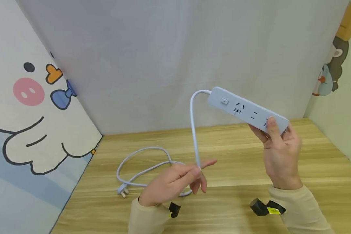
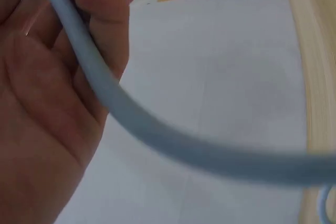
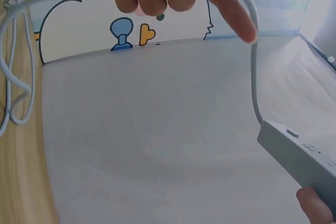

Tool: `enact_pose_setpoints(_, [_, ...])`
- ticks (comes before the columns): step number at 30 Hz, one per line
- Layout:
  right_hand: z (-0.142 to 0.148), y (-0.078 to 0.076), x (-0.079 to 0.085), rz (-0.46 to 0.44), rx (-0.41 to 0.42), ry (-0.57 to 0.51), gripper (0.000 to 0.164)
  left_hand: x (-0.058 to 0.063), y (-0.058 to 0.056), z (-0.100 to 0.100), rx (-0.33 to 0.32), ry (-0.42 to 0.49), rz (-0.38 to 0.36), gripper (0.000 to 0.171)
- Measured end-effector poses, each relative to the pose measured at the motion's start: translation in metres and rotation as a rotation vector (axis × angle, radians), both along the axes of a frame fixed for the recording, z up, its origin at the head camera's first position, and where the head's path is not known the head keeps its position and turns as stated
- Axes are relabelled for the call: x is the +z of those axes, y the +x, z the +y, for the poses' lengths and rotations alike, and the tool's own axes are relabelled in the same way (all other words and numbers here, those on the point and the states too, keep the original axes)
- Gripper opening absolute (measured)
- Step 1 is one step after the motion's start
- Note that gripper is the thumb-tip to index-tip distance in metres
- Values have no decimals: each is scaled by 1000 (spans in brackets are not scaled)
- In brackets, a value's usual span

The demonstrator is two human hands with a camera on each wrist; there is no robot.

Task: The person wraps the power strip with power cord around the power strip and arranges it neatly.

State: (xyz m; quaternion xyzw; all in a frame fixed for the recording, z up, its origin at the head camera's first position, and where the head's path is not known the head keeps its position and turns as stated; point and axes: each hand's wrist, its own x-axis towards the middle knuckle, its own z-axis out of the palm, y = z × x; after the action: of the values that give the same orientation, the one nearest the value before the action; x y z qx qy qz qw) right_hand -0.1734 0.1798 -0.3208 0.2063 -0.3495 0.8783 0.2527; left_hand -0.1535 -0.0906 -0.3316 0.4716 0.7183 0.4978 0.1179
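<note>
A white power strip (image 1: 245, 109) with a switch and several sockets is held up off the table by my right hand (image 1: 282, 152), thumb on its socket face and fingers behind its lower end. From its upper left end the white cord (image 1: 194, 130) bends down to my left hand (image 1: 175, 180), which pinches it between thumb and fingers while the index finger points out to the right. In the left wrist view the cord (image 2: 157, 135) runs across the palm. The right wrist view shows the strip (image 3: 299, 156) tilted, its cord end up.
The rest of the cord lies in loose loops on the wooden table (image 1: 228, 204), ending in a three-pin plug (image 1: 123, 189) at the left. A pale wall (image 1: 146, 65) stands behind, with cartoon-printed panels (image 1: 23, 143) at the sides. Dark straps with small devices (image 1: 258, 207) sit on both wrists.
</note>
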Motion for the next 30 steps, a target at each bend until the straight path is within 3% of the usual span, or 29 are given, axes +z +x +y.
enact_pose_setpoints(3, [2,0,1,-8,30,-57,29,0,1,7,-51,-135,-17,40])
enact_pose_setpoints(6, [8,1,2,12,196,-115,31,-10,-1,12,-47,-237,-65,38])
enact_pose_setpoints(9, [16,3,3,32,387,-79,38,-24,-7,15,41,-291,-158,37])
enact_pose_setpoints(12, [23,3,4,53,532,1,47,-36,-15,16,199,-316,-271,34])
enact_pose_setpoints(16, [29,3,4,68,631,106,54,-50,-27,10,449,-267,-365,39])
enact_pose_setpoints(21, [32,0,0,32,701,261,59,-59,-39,-2,702,-94,-478,50])
enact_pose_setpoints(26, [32,-3,-3,-34,779,514,57,-58,-42,-6,799,46,-521,49])
enact_pose_setpoints(30, [24,-2,-4,-135,716,824,41,-48,-37,-1,820,139,-500,45])
